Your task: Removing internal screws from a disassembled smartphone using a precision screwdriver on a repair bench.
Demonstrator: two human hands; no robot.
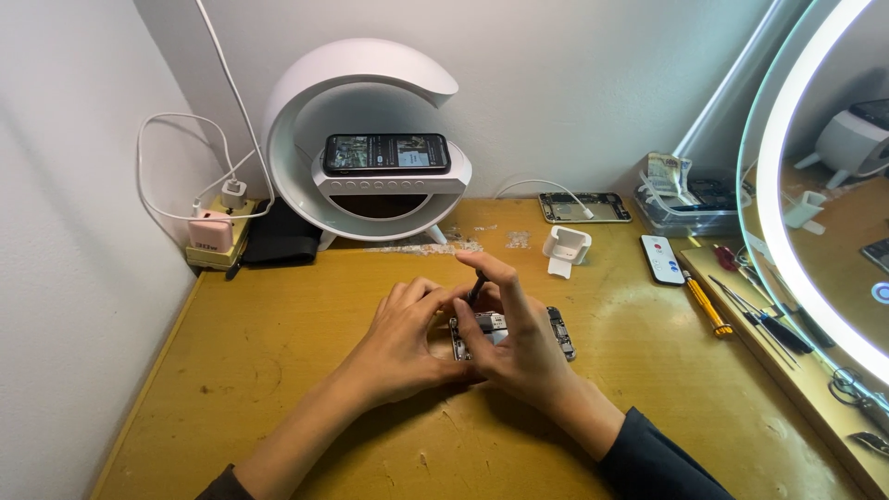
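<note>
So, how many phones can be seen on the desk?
3: one lying on the white lamp stand, one opened under both hands, one opened at the back by the wall. Others may be hidden.

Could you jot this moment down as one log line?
left hand: steadies opened phone | right hand: holds thin dark tool upright over it | surface: yellow table

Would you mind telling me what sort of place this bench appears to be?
Probably a small phone-repair bench: an opened phone lies under both hands, screwdrivers line the right edge, and another opened phone lies near the wall.
</note>
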